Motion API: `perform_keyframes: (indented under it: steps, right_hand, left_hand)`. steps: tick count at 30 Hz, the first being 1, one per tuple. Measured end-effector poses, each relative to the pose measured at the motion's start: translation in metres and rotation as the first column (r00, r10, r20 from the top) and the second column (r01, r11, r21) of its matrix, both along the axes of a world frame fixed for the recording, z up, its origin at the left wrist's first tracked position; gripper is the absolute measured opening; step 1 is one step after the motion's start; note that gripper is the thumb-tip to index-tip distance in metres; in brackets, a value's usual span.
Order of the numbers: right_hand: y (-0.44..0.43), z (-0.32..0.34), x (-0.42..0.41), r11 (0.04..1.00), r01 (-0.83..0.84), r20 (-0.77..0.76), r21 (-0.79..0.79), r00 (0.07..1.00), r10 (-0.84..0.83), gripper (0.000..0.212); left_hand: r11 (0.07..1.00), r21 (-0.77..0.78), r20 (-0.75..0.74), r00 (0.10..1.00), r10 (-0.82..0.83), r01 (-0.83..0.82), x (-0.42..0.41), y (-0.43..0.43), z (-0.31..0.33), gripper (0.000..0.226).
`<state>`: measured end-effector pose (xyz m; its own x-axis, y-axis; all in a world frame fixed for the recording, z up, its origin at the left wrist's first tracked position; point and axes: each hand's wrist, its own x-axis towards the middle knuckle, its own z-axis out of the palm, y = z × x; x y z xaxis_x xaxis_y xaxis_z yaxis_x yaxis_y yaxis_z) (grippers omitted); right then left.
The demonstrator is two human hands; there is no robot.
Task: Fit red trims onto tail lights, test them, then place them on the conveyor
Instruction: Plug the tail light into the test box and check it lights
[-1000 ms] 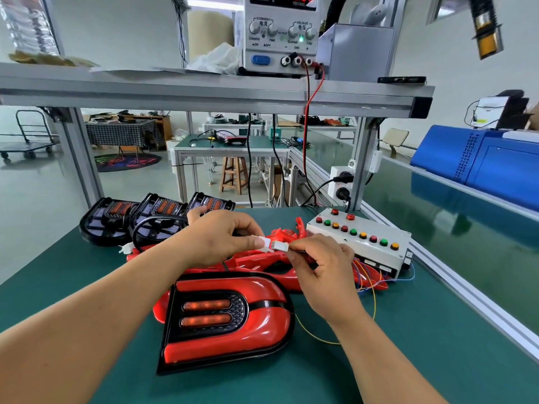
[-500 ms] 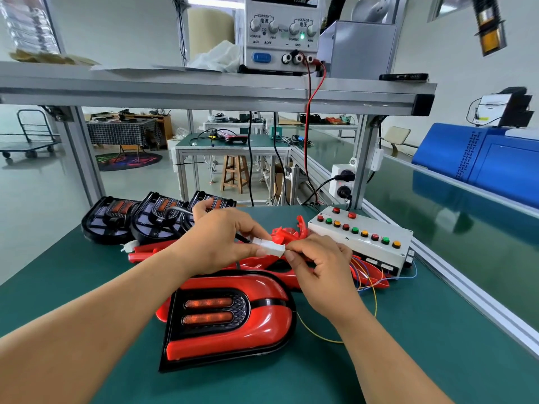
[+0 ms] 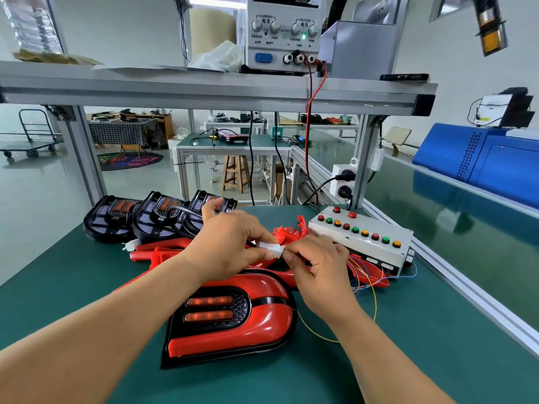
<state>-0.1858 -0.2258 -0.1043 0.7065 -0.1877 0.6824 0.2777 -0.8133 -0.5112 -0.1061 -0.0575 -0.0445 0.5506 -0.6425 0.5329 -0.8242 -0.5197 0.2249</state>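
Mid-table, left hand (image 3: pixel 230 246) and right hand (image 3: pixel 316 265) pinch the white connector (image 3: pixel 271 248) together above the trimmed tail light (image 3: pixel 233 316). Risk: skewed push bends pins; test fails.

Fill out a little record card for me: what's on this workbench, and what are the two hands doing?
Left action: left hand pinches one end of the white connector
Right action: right hand pinches its other end
Plugged fully: cannot tell
Nearest item: tail light with red trim fitted, flat on the green mat
Back left: three black tail lights without trim
Under the hands: loose red trims
Right: button box, coloured buttons
Shelf above: power supply
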Motion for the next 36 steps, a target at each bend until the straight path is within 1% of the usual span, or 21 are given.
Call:
perform_keyframes:
  steps: [4,7,8,10,11,12,13,14,15,16,17,18,20,21,23,25,27,29,31,33,36]
  right_hand:
    - [-0.004,-0.005,0.003,1.0,0.005,-0.025,-0.021,1.0,-0.005,0.014]
    - [-0.008,-0.009,0.006,0.997,0.06,-0.069,-0.053,0.996,-0.064,0.013]
    - [-0.009,-0.01,0.008,0.994,0.087,-0.091,-0.059,0.992,-0.092,0.013]
    - [-0.014,-0.013,0.01,0.988,0.134,-0.154,-0.082,0.977,-0.145,0.016]
    - [-0.015,-0.014,0.011,0.982,0.157,-0.186,-0.1,0.967,-0.174,0.018]
    - [-0.016,-0.016,0.013,0.976,0.183,-0.208,-0.122,0.956,-0.206,0.021]
    - [-0.016,-0.017,0.013,0.967,0.211,-0.224,-0.144,0.945,-0.239,0.024]
    - [-0.016,-0.017,0.014,0.958,0.236,-0.237,-0.162,0.933,-0.27,0.026]
    - [-0.015,-0.018,0.014,0.953,0.252,-0.244,-0.171,0.926,-0.289,0.026]
    - [-0.016,-0.017,0.014,0.951,0.258,-0.245,-0.171,0.923,-0.295,0.025]
    - [-0.018,-0.017,0.014,0.949,0.265,-0.245,-0.17,0.921,-0.301,0.023]
    - [-0.02,-0.016,0.014,0.942,0.281,-0.252,-0.181,0.913,-0.321,0.019]
    - [-0.024,-0.014,0.014,0.911,0.326,-0.28,-0.253,0.876,-0.391,0.014]
    - [-0.025,-0.012,0.015,0.891,0.342,-0.291,-0.298,0.856,-0.426,0.014]
    - [-0.024,-0.011,0.02,0.851,0.363,-0.312,-0.38,0.815,-0.488,0.018]
    - [-0.024,-0.01,0.027,0.821,0.36,-0.35,-0.442,0.774,-0.528,0.026]
    - [-0.027,-0.008,0.036,0.793,0.332,-0.392,-0.51,0.731,-0.558,0.039]
    - [-0.033,-0.001,0.046,0.786,0.302,-0.438,-0.54,0.696,-0.569,0.054]
    - [-0.04,0.005,0.057,0.806,0.264,-0.508,-0.53,0.662,-0.551,0.067]
    - [-0.045,0.007,0.068,0.825,0.232,-0.562,-0.515,0.635,-0.53,0.076]
    - [-0.05,0.007,0.082,0.837,0.229,-0.595,-0.498,0.612,-0.521,0.087]
  left_hand:
    - [0.999,0.041,-0.015,1.0,0.016,-0.015,0.005,-0.001,-0.004,0.016]
    - [0.996,0.085,-0.085,0.995,0.046,-0.039,0.01,0.007,-0.003,0.033]
    - [0.998,0.053,-0.111,0.993,0.051,-0.045,0.013,0.013,-0.003,0.035]
    - [0.991,-0.113,-0.177,0.983,0.056,-0.077,0.019,0.029,-0.007,0.036]
    - [0.965,-0.232,-0.218,0.974,0.069,-0.121,0.021,0.039,-0.011,0.034]
    - [0.918,-0.347,-0.263,0.96,0.099,-0.19,0.021,0.049,-0.017,0.031]
    - [0.852,-0.443,-0.323,0.936,0.138,-0.278,0.019,0.059,-0.024,0.028]
    - [0.781,-0.502,-0.395,0.902,0.175,-0.372,0.016,0.068,-0.032,0.026]
    - [0.722,-0.518,-0.468,0.858,0.211,-0.46,0.013,0.075,-0.039,0.027]
    - [0.687,-0.495,-0.539,0.808,0.237,-0.532,0.011,0.083,-0.046,0.029]
    - [0.681,-0.447,-0.611,0.754,0.24,-0.579,0.009,0.09,-0.051,0.029]
    - [0.696,-0.387,-0.686,0.693,0.22,-0.604,0.007,0.095,-0.055,0.028]
    - [0.763,-0.262,-0.807,0.568,0.162,-0.59,0.0,0.099,-0.056,0.032]
    - [0.806,-0.198,-0.834,0.528,0.16,-0.557,-0.003,0.099,-0.056,0.036]
    - [0.871,-0.113,-0.848,0.503,0.166,-0.478,-0.009,0.098,-0.055,0.044]
    - [0.894,-0.123,-0.878,0.467,0.104,-0.431,-0.014,0.097,-0.052,0.046]
    - [0.892,-0.184,-0.924,0.383,-0.012,-0.414,-0.016,0.099,-0.048,0.044]
    - [0.886,-0.218,-0.941,0.329,-0.079,-0.41,-0.017,0.101,-0.047,0.041]
    - [0.883,-0.226,-0.94,0.33,-0.087,-0.411,-0.015,0.101,-0.049,0.035]
    - [0.865,-0.262,-0.926,0.365,-0.1,-0.427,-0.014,0.1,-0.051,0.031]
    - [0.843,-0.33,-0.905,0.396,-0.155,-0.424,-0.013,0.097,-0.054,0.031]
